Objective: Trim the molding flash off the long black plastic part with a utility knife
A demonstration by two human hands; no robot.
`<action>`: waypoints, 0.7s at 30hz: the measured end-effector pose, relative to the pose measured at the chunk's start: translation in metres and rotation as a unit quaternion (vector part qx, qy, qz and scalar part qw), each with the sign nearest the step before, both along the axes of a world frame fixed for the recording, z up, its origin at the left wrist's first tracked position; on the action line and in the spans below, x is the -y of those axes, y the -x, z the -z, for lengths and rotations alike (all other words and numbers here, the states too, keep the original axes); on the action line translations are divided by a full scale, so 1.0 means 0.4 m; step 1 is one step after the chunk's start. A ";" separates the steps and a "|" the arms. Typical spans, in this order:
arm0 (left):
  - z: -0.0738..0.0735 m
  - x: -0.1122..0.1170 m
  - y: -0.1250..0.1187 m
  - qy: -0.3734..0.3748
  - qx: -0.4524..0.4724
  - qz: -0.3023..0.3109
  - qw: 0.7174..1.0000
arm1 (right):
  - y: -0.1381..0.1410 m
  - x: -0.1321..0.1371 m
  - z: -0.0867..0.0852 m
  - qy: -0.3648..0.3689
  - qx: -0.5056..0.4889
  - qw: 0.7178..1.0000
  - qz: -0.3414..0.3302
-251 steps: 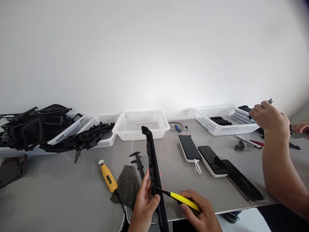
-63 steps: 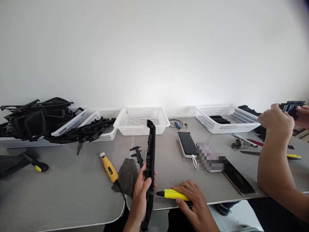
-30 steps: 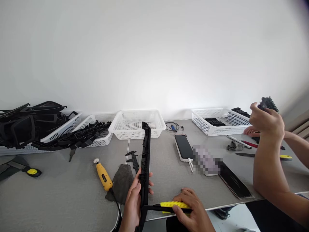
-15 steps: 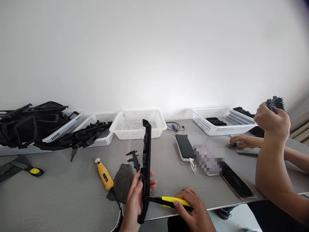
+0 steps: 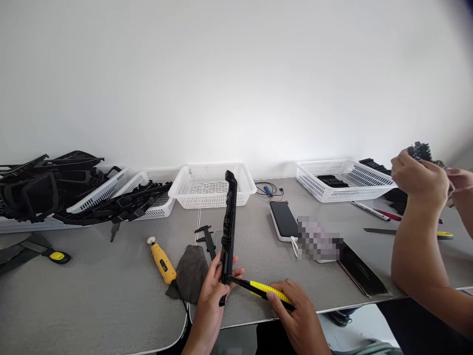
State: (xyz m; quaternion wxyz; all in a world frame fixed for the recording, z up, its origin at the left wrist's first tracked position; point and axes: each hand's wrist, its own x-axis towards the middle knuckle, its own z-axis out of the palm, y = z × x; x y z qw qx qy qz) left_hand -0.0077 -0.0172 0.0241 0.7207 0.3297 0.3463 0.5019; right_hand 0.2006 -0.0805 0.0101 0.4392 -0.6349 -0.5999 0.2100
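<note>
The left hand (image 5: 214,285) is closed round the lower end of a long black plastic trim strip (image 5: 229,217), thumb on one side and fingers on the other. The strip stands tilted up off the grey table (image 5: 92,296), its far end rising in front of a white basket (image 5: 212,190). That firm clasp low down looks meant to brace the strip, because the right hand (image 5: 291,315) is wrapped round a yellow-handled utility knife (image 5: 268,292) whose dark tip meets the strip's edge just above the left fingers. The knife lies low and nearly flat (a shallow angle, it seems, for running along the edge rather than cutting across it).

Just left of the left hand lie a grey cloth (image 5: 192,276), a yellow rotary tool (image 5: 162,264) and a black caliper (image 5: 206,239), all close by. Well apart on the right, a co-worker's hand (image 5: 419,177) pinches a small black toothed part (image 5: 419,149) — raised above the table.
</note>
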 end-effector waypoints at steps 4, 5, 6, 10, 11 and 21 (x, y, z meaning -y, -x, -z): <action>0.005 -0.001 -0.006 -0.007 0.002 -0.009 1.000 | 0.000 0.002 -0.001 -0.004 0.010 1.000 -0.008; 0.002 0.000 -0.007 -0.008 0.002 -0.010 1.000 | 0.001 0.002 -0.003 -0.004 0.014 1.000 -0.009; -0.002 0.000 -0.007 -0.007 0.002 -0.011 1.000 | 0.001 0.003 -0.006 -0.006 0.019 1.000 -0.010; -0.022 0.003 -0.006 -0.004 0.009 -0.016 1.000 | 0.001 0.006 -0.019 -0.011 0.023 1.000 -0.016; -0.026 0.004 -0.006 -0.003 0.010 -0.015 1.000 | 0.001 0.007 -0.020 -0.011 0.021 1.000 -0.019; -0.030 0.003 -0.005 -0.009 -0.029 -0.001 1.000 | 0.000 0.001 0.001 -0.002 0.014 1.000 -0.007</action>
